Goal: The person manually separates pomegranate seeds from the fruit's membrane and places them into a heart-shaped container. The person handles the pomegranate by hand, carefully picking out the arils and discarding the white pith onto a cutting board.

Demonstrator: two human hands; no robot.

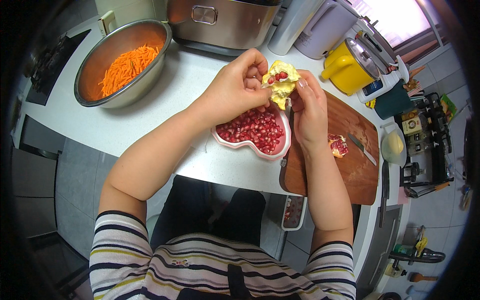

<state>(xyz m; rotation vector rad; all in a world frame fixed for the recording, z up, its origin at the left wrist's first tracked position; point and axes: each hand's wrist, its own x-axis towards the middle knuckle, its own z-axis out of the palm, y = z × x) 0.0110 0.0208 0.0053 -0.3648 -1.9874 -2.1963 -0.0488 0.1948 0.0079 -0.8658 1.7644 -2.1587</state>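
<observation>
A piece of pomegranate rind (282, 83) with yellow-white pith and a few red arils is held between both hands. My left hand (242, 84) pinches its left edge, fingers curled; my right hand (310, 107) grips its right side with thumb and fingers. Just below is a pink, white-rimmed shaped bowl (282, 152) holding many loose pomegranate arils (255, 131); my left hand covers part of its far side. On the wooden cutting board (350, 180), right of my right wrist, lie another pomegranate piece (338, 145) and a small knife (362, 149).
A steel bowl of shredded carrot (129, 71) stands at the left. Behind are a steel-fronted appliance (225, 22), a lilac kettle (324, 28) and a yellow pot (348, 67). A larger knife (384, 193) lies right of the board. A small bin (293, 213) hangs below the counter edge.
</observation>
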